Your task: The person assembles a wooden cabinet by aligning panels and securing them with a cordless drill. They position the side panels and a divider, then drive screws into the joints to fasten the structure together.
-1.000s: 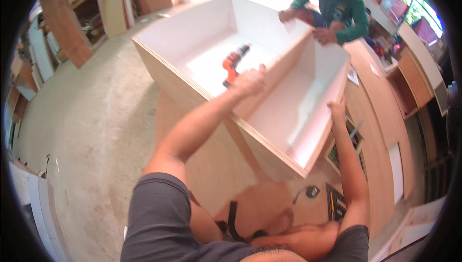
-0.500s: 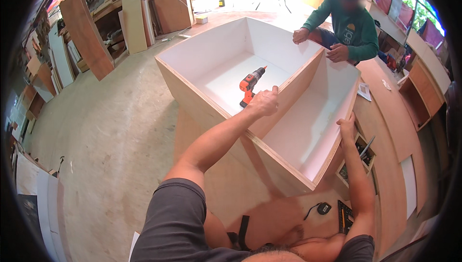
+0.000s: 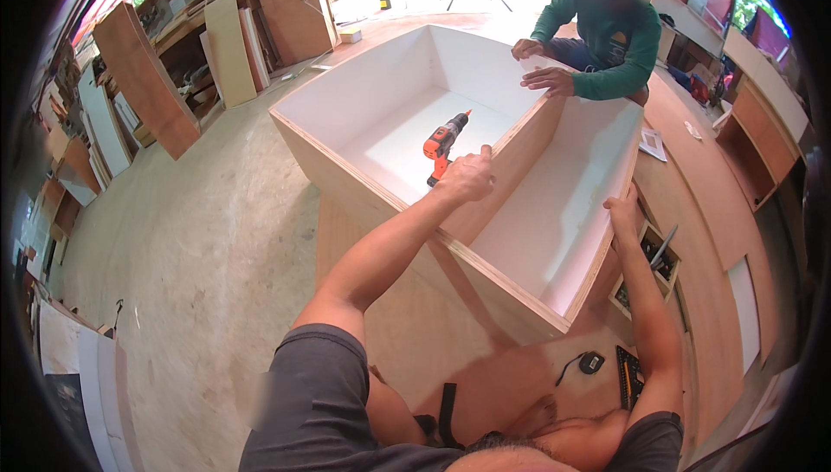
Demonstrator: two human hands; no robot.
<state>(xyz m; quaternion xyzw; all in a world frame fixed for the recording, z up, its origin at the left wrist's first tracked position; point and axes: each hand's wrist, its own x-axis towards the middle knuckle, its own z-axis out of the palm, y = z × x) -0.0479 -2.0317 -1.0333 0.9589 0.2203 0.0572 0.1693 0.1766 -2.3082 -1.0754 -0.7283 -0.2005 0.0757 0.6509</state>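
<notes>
A large open plywood box (image 3: 346, 160) with white inner faces lies in front of me, split by a divider panel (image 3: 519, 160). My left hand (image 3: 467, 179) is closed over the divider's top edge, its fingertips hidden. Just beyond it, an orange and black cordless drill (image 3: 440, 145) rests in the left compartment, bit pointing away; its base is partly behind my hand. My right hand (image 3: 621, 214) grips the outer edge of the right side panel (image 3: 597, 251), thumb on the rim. Across the box, a person in green (image 3: 615, 48) has both hands at the far end, one over the divider.
A tape measure (image 3: 591, 362) and a black square (image 3: 629, 377) lie near my right forearm. A small wooden tray (image 3: 660, 257) with tools sits beside the box on the right. Boards (image 3: 145, 82) lean at the left, and sheets (image 3: 710, 186) lie along the right.
The other person's hand has shifted left from the right compartment's far edge onto the divider's far end. My hands keep their places on the panels; the whole view has shifted slightly.
</notes>
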